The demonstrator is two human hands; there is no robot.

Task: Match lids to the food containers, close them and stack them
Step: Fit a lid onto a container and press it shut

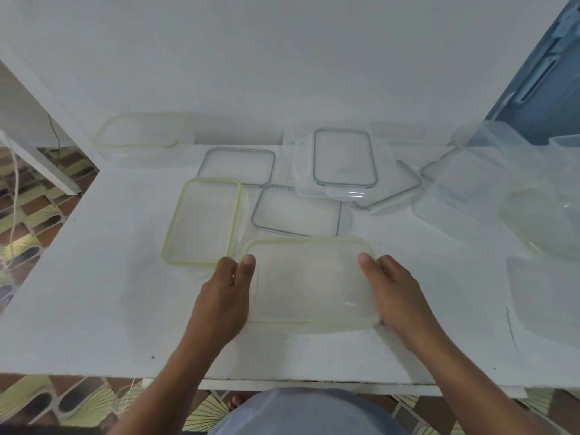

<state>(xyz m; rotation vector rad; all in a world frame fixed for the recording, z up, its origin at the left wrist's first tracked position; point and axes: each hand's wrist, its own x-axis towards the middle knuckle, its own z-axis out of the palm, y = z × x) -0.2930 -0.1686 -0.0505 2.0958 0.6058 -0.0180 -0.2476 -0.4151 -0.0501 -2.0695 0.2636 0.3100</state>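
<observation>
Left grip point(230, 287) clamped on left short end of front lid point(310, 287): thumb flat on top by the rim, other fingers down the side. Right grip point(394, 293) same on right short end, thumb on top, fingers wrapped round the edge near the front corner. Both holding that lid, neither spread wide.

Head view, task things:
- Front lid: clear, yellow-green rim, level, long side across, near middle of white counter point(110, 309). Cannot tell whether on a box or straight on the counter.
- Green lid point(204, 221): flat, just behind and left of front lid, near corner close to left thumb.
- Mid grey lid point(298, 211): flat, right behind front lid, beside green lid.
- Left grey lid point(238, 166): flat, further back, behind green lid.
- Clip box point(343, 158): clear, grey seal, side flaps, overlapping far right corner of mid grey lid.
- Right grey lid point(389, 189): tilted, partly under clip box.
- Far box point(139, 133): green rim, back left against wall point(282, 58).
- Clear boxes point(483, 174): clustered at right side of counter, several, edges hard to separate.

Head view, rest:
- Blue bin point(539, 89): upper right, behind clear boxes.
- Patterned tile floor point(37, 215): left of and below counter.
</observation>
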